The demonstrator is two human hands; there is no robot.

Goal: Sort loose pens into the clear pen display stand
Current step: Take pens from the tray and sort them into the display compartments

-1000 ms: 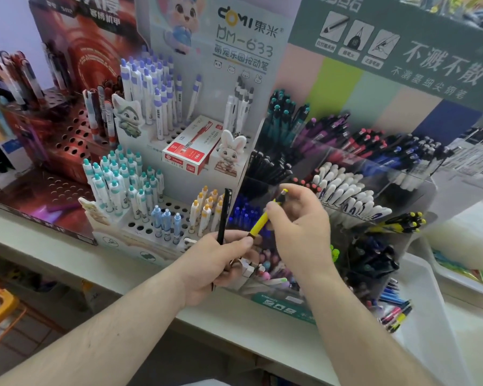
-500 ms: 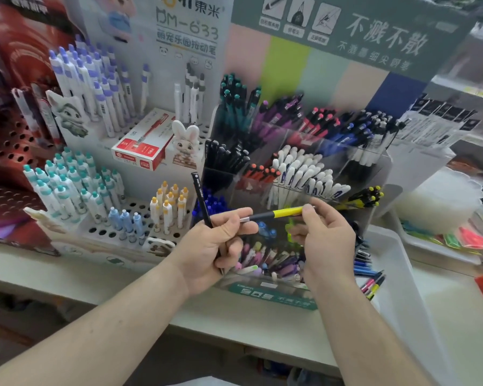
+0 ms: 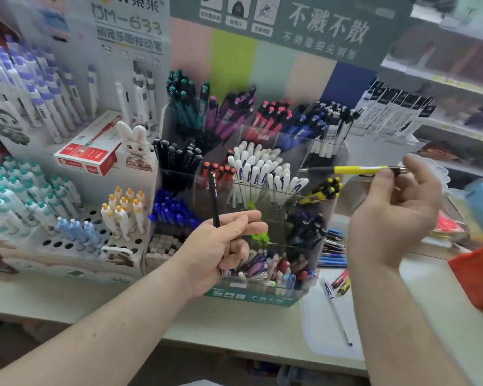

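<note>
The clear pen display stand (image 3: 179, 123) rises in tiers at the centre, its compartments packed with pens sorted by colour. My left hand (image 3: 223, 246) is closed around a black pen (image 3: 214, 199) that stands upright in front of the stand's lower tiers. My right hand (image 3: 396, 213) is to the right of the stand and pinches a yellow and black pen (image 3: 354, 170) held level, tip pointing left. Just below that tip, a compartment holds matching yellow and black pens (image 3: 322, 190).
A white tray (image 3: 318, 330) on the counter at right holds a white pen (image 3: 335, 310) and several loose pens (image 3: 332, 249) beside the stand. A white display of capped pens (image 3: 53, 207) with a red box (image 3: 89, 150) stands left. A red object (image 3: 477, 274) sits far right.
My right hand has pulled the yellow pen out of my left hand and carried it up and to the right. My left hand keeps the black pen. The camera has turned right.
</note>
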